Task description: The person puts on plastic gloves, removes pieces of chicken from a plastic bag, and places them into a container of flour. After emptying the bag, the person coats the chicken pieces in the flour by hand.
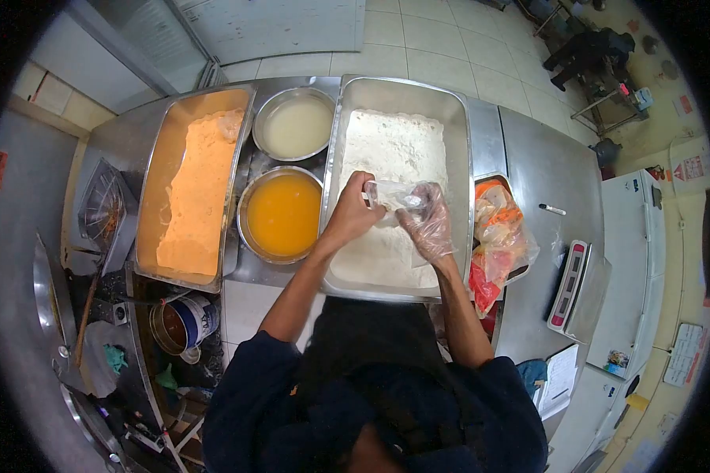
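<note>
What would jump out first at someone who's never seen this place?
Probably the bright orange liquid in a metal bowl, left of centre. Just right of it, a big metal tray holds white powder, above which the bare left hand and plastic-gloved right hand meet at crumpled clear plastic.

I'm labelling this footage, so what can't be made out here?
All in the head view:
- White powder directly beneath the left hand and right hand: they cover it.
- Contents of the crumpled plastic bag: obscured by folds.
- Any writing on the white paper: too small.
</note>
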Available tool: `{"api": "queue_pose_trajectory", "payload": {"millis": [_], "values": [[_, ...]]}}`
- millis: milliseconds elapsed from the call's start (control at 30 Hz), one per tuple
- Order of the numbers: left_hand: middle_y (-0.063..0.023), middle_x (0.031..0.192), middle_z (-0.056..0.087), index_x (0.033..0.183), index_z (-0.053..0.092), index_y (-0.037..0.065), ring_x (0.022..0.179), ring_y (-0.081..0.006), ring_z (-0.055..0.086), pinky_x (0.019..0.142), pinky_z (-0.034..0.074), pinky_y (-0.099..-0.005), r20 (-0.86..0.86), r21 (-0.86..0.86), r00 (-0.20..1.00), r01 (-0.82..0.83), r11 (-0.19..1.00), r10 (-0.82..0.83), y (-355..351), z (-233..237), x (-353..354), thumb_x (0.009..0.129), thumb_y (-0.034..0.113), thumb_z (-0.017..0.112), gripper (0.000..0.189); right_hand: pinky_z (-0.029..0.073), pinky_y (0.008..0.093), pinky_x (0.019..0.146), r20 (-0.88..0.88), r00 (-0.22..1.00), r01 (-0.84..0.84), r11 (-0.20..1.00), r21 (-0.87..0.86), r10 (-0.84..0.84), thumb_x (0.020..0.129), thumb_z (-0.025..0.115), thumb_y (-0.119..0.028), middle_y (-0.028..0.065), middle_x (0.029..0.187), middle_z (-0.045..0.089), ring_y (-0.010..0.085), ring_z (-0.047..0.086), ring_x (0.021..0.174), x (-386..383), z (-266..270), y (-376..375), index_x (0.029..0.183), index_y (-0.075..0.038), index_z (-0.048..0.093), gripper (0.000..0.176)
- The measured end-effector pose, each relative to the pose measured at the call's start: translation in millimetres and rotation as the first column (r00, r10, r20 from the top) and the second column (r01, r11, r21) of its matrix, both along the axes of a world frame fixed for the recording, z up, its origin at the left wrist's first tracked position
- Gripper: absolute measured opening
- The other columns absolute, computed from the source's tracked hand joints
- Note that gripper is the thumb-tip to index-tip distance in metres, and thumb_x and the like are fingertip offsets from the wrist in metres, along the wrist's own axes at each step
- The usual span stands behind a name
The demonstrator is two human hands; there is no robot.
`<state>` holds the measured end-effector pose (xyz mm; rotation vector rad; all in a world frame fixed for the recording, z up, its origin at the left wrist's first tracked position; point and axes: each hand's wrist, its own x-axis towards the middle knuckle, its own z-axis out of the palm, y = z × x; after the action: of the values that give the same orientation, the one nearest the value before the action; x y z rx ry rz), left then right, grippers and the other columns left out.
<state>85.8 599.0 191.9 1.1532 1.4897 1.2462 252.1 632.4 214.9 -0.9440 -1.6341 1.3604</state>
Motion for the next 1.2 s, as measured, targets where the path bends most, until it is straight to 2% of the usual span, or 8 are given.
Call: {"api": "queue_pose_trajectory", "payload": {"millis": [133, 233, 367, 533, 767, 933, 1067, 1200], "values": [[-0.0114, 0.089, 0.045, 0.095, 0.047, -0.001, 0.079, -0.0222, 0.051, 0.069, 0.043, -0.0342, -0.407, 0.098, 0.912, -0.007, 0.995, 0.047, -0.7, 7.0, 1.2, 0.065, 0.0, 0.068, 0.036, 0.04, 0.0267, 0.077, -0.019, 0.999, 0.032, 0.998, 0.054, -0.031, 0.074, 0.06, 0.004, 0.0037, 0.09, 0.046, 0.0127, 0.047, 0.085, -0.2, 10.4, -3.2, 0.101, -0.004, 0.044, 0.033], [-0.0176, 0.093, 0.047, 0.091, 0.046, -0.003, 0.084, -0.0329, 0.051, 0.072, 0.043, -0.0394, -0.459, 0.106, 0.877, -0.101, 0.989, 0.139, 2.2, 13.8, 6.7, 0.064, -0.003, 0.065, 0.033, 0.04, 0.0273, 0.076, 0.018, 0.999, -0.043, 0.997, 0.068, 0.042, 0.075, 0.059, 0.003, 0.0042, 0.089, 0.046, 0.0122, 0.046, 0.083, 0.3, 9.9, -8.1, 0.097, -0.004, 0.047, 0.026], [-0.0159, 0.087, 0.048, 0.084, 0.048, -0.002, 0.079, -0.0318, 0.052, 0.07, 0.042, -0.0385, -0.46, 0.155, 0.865, -0.143, 0.977, 0.2, 7.5, 16.3, 5.6, 0.064, -0.003, 0.066, 0.027, 0.041, 0.0262, 0.075, 0.102, 0.994, -0.06, 0.984, 0.17, 0.043, 0.075, 0.061, 0.003, 0.0042, 0.088, 0.044, 0.0122, 0.046, 0.081, -1.7, 16.4, -11.8, 0.097, -0.004, 0.046, 0.028], [-0.0094, 0.078, 0.053, 0.087, 0.051, -0.001, 0.074, -0.0187, 0.054, 0.069, 0.044, -0.0307, -0.266, 0.102, 0.947, -0.161, 0.982, 0.182, 9.1, 7.6, 2.2, 0.065, 0.0, 0.072, 0.029, 0.043, 0.0395, 0.073, 0.341, 0.94, -0.138, 0.896, 0.421, -0.015, 0.065, 0.07, 0.001, 0.016, 0.089, 0.048, 0.0328, 0.05, 0.087, 5.4, 11.2, -2.0, 0.091, -0.003, 0.052, 0.033], [-0.0073, 0.081, 0.057, 0.097, 0.056, -0.003, 0.074, -0.0137, 0.054, 0.066, 0.045, -0.0277, -0.285, 0.146, 0.941, -0.146, 0.978, 0.183, 12.0, 7.1, 3.9, 0.068, 0.002, 0.069, 0.032, 0.042, 0.0434, 0.071, 0.472, 0.868, -0.211, 0.746, 0.632, -0.154, 0.055, 0.083, -0.015, 0.015, 0.089, 0.048, 0.0338, 0.049, 0.088, 2.7, -4.0, 0.3, 0.094, -0.009, 0.057, 0.047], [-0.0069, 0.082, 0.057, 0.101, 0.056, -0.003, 0.075, -0.0124, 0.054, 0.066, 0.044, -0.0255, 0.001, -0.03, 0.993, -0.115, 0.993, 0.115, 15.5, 3.2, 5.4, 0.069, 0.001, 0.068, 0.034, 0.041, 0.0399, 0.061, 0.4, 0.809, -0.014, 0.666, 0.746, -0.431, 0.058, 0.082, -0.018, 0.0135, 0.086, 0.048, 0.0308, 0.052, 0.077, -11.8, -16.8, -2.0, 0.09, -0.011, 0.058, 0.04], [-0.0073, 0.077, 0.057, 0.089, 0.057, -0.003, 0.072, -0.0133, 0.053, 0.064, 0.044, -0.0278, 0.137, -0.026, 0.979, -0.148, 0.989, 0.15, 15.2, 8.4, 3.0, 0.067, 0.002, 0.064, 0.024, 0.04, 0.0399, 0.059, 0.342, 0.862, -0.04, 0.623, 0.781, -0.374, 0.063, 0.078, -0.015, 0.0133, 0.085, 0.048, 0.0295, 0.052, 0.073, -10.2, -14.0, 5.4, 0.089, -0.01, 0.057, 0.034], [-0.0053, 0.082, 0.057, 0.101, 0.056, -0.003, 0.075, -0.0115, 0.053, 0.065, 0.044, -0.0247, 0.14, -0.087, 0.981, -0.122, 0.989, 0.134, 12.3, 12.8, -4.9, 0.071, 0.001, 0.067, 0.032, 0.042, 0.0388, 0.063, 0.312, 0.933, -0.085, 0.736, 0.672, -0.177, 0.067, 0.073, -0.009, 0.0132, 0.084, 0.048, 0.0294, 0.052, 0.075, -7.6, -3.0, 5.9, 0.083, -0.005, 0.058, 0.022]]}}
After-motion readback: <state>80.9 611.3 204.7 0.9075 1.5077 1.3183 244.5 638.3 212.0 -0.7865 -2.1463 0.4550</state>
